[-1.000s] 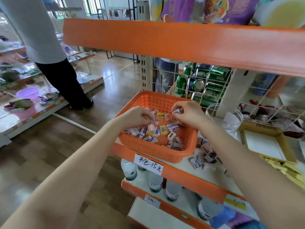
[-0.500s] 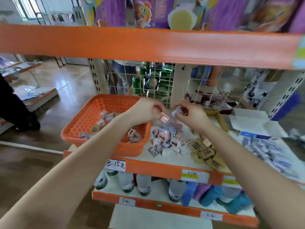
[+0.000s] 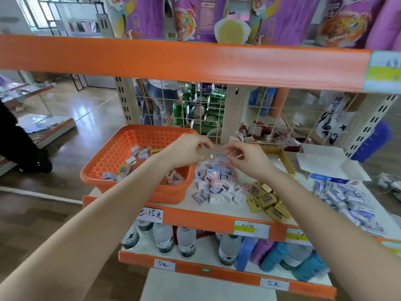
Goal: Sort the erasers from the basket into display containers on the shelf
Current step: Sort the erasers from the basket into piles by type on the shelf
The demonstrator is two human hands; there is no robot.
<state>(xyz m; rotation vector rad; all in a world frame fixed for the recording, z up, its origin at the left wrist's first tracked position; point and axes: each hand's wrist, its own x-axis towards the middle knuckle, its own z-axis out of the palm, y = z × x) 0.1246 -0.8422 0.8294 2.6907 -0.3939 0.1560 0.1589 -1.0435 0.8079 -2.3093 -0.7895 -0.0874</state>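
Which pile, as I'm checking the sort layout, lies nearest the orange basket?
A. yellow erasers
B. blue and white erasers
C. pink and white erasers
C: the pink and white erasers lie just right of the basket; the yellow erasers come next, the blue and white erasers farthest right.

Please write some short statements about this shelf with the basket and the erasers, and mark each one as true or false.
1. The orange perforated plastic basket has small wrapped erasers in it. True.
2. The yellow-wrapped block erasers lie left of the basket. False: they lie right of the pink and white eraser pile, which is itself right of the basket.
3. The right hand reaches into the basket. False: it is over the pink and white eraser pile, outside the basket.
4. Clear plastic water bottles stand on the lower shelf. True.
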